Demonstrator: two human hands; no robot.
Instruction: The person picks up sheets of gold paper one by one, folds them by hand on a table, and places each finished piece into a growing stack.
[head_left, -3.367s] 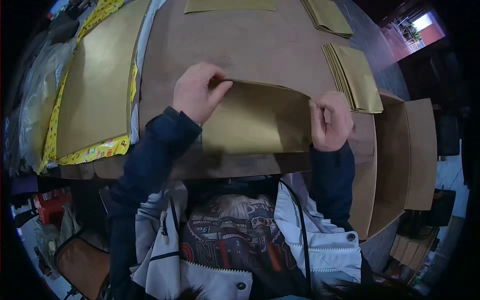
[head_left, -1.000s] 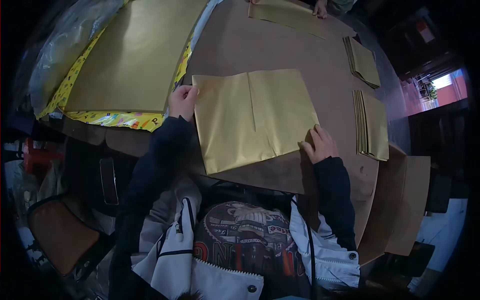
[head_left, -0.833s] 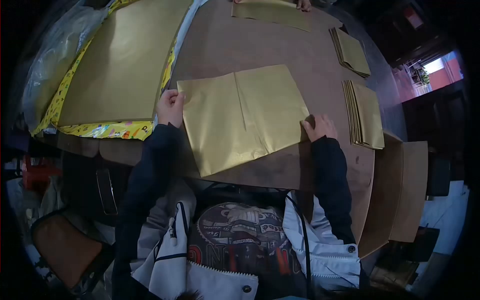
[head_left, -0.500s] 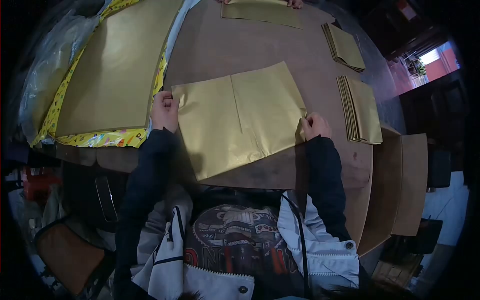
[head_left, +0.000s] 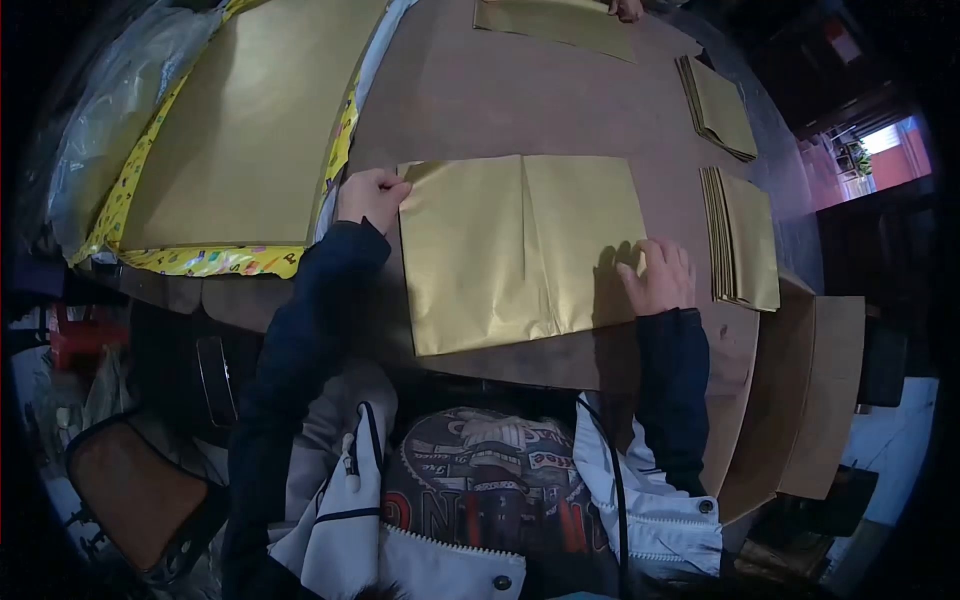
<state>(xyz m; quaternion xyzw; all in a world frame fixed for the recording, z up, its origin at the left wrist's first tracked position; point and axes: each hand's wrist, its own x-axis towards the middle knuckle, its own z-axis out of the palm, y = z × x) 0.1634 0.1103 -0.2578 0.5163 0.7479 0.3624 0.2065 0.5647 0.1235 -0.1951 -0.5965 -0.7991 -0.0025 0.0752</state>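
The gold sheet [head_left: 480, 260] lies between left hand [head_left: 370, 198] and right hand [head_left: 662, 278].

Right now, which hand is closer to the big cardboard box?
Right. The right hand is at the gold sheet's right edge, toward the cardboard box. The left hand pinches the sheet's far left corner, across the sheet from the box.

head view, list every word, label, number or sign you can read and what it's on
"ON": large letters on the dark printed cloth shirt; rest of that row unclear.
Smaller shirt lettering: too blurred to read.
Yellow patterned glossy wrapper: marks too small to read.
Creased rectangular gold paper sheet: no text visible.
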